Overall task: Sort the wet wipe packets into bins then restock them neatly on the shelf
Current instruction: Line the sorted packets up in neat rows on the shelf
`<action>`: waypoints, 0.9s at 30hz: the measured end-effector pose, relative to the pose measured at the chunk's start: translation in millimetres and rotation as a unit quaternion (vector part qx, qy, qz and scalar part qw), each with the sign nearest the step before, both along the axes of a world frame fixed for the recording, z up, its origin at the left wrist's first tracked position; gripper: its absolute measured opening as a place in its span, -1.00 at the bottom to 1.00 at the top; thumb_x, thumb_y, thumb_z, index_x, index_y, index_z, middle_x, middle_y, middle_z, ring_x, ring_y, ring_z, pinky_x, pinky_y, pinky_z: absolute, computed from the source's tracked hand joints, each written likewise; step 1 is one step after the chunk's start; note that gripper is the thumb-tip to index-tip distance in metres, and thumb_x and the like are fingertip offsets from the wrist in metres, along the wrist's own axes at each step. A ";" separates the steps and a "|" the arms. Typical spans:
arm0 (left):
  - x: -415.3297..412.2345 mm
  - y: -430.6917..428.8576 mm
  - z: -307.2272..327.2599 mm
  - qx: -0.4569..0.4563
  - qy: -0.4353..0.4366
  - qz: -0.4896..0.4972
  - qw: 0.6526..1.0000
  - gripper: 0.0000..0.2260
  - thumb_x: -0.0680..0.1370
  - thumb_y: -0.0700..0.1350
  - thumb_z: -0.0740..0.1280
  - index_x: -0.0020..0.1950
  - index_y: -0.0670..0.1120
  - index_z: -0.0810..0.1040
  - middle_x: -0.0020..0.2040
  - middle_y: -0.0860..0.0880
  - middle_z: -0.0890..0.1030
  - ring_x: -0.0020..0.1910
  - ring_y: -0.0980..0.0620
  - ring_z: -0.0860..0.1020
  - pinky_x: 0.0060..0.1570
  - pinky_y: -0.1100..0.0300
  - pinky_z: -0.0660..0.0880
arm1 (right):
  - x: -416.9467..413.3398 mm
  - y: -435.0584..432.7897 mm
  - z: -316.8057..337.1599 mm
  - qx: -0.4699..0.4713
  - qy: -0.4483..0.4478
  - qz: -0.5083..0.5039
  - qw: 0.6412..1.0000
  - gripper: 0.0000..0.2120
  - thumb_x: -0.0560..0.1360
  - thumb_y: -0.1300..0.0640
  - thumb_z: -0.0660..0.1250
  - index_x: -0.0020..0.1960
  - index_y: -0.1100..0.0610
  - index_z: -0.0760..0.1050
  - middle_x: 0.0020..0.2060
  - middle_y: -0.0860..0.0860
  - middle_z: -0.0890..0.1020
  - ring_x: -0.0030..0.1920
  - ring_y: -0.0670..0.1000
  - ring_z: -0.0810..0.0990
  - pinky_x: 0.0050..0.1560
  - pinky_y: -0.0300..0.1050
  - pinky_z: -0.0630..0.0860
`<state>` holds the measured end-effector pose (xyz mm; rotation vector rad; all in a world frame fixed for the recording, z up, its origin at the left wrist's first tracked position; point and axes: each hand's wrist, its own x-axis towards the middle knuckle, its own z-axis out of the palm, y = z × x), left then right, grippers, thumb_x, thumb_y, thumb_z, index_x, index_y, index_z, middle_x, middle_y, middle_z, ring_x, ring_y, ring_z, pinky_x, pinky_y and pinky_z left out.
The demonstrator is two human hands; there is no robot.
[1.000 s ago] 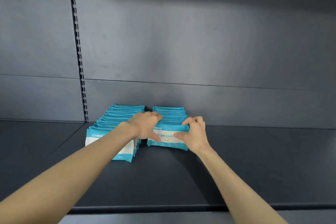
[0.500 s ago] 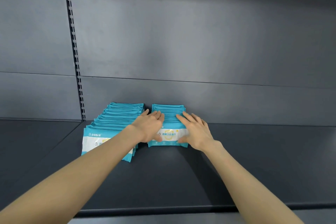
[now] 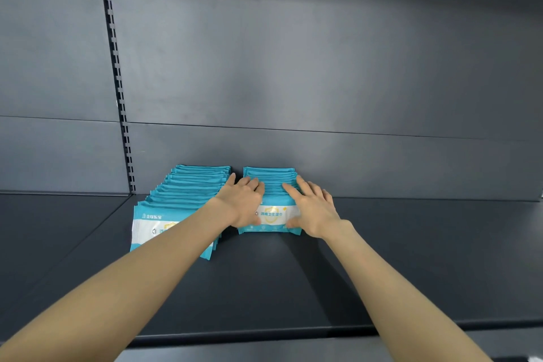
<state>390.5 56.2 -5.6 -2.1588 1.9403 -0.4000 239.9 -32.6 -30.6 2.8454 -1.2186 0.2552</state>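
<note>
Two rows of teal-and-white wet wipe packets stand on the dark shelf (image 3: pixel 382 258), leaning back toward the rear wall. The left row (image 3: pixel 182 194) is longer and reaches further forward. The right row (image 3: pixel 271 214) is shorter, with its front packet's label facing me. My left hand (image 3: pixel 242 201) lies flat on the left part of the right row, fingers straight over the packet tops and thumb on the front packet. My right hand (image 3: pixel 313 210) lies flat on the right part of that row, fingers spread, thumb touching the front packet's lower right.
A slotted upright rail (image 3: pixel 117 91) runs up the rear wall left of the packets. The shelf's front lip (image 3: pixel 264 332) crosses the bottom of the view. Bare shelf surface stretches to the right of the right row and in front of both rows.
Both hands went from pinching the front packet of the right row with curled fingers to lying flat over the row with straight fingers. The row now sits pressed together.
</note>
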 end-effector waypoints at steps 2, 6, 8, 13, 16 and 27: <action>-0.7 0.8 3.2 0.009 0.011 0.004 1.000 -0.27 0.57 0.12 0.24 0.54 -0.21 -0.04 0.55 -0.17 0.01 0.53 -0.14 -0.01 0.48 -0.13 -0.02 | -0.3 3.6 2.9 0.013 -0.003 -0.008 1.000 -0.14 0.48 -0.03 0.39 0.56 -0.06 -0.11 0.54 0.06 -0.23 0.53 0.16 -0.15 0.49 0.18 -0.04; -3.4 3.2 9.5 0.009 0.029 0.010 0.999 -0.32 0.57 0.11 0.24 0.54 -0.19 0.04 0.55 -0.15 0.01 0.54 -0.13 -0.03 0.48 -0.15 -0.02 | -5.5 11.9 10.8 0.021 -0.014 -0.018 1.000 -0.16 0.48 -0.01 0.40 0.56 -0.03 -0.07 0.52 0.09 -0.33 0.53 0.18 -0.18 0.46 0.20 0.06; -6.0 7.5 15.9 -0.010 0.055 0.011 0.998 -0.40 0.57 0.10 0.25 0.49 -0.17 0.18 0.52 -0.15 0.15 0.52 -0.13 0.04 0.47 -0.16 0.00 | -12.5 16.5 18.2 0.025 -0.037 -0.014 0.999 -0.20 0.51 0.03 0.37 0.56 -0.01 -0.04 0.52 0.08 -0.31 0.53 0.17 -0.16 0.44 0.19 0.12; -36.6 35.9 41.6 -0.109 0.108 0.004 0.988 -0.47 0.57 0.08 0.23 0.48 -0.08 0.22 0.41 -0.11 0.35 0.40 -0.11 0.26 0.39 -0.02 0.16 | -48.2 38.7 40.6 -0.015 -0.117 0.013 0.993 -0.37 0.56 0.05 0.29 0.53 0.02 0.08 0.55 0.07 -0.11 0.50 0.16 0.02 0.40 0.12 0.24; -72.6 59.0 51.4 -0.186 0.120 -0.012 0.975 -0.48 0.58 0.08 0.22 0.50 -0.04 0.19 0.42 -0.07 0.34 0.40 -0.09 0.26 0.38 0.04 0.16 | -87.0 55.3 47.0 -0.041 -0.164 0.031 0.985 -0.43 0.58 0.03 0.25 0.52 0.03 0.12 0.55 0.05 -0.03 0.49 0.12 0.06 0.38 0.08 0.28; -249.5 127.9 -54.4 -0.339 0.131 -0.032 0.931 -0.50 0.46 0.00 0.36 0.34 -0.19 0.44 0.20 -0.21 0.52 0.13 -0.25 0.52 0.06 -0.10 0.48 | -274.7 93.7 -37.3 -0.065 -0.200 0.116 0.971 -0.51 0.58 0.05 0.26 0.46 0.15 0.28 0.49 0.09 0.22 0.44 0.13 0.21 0.35 0.04 0.33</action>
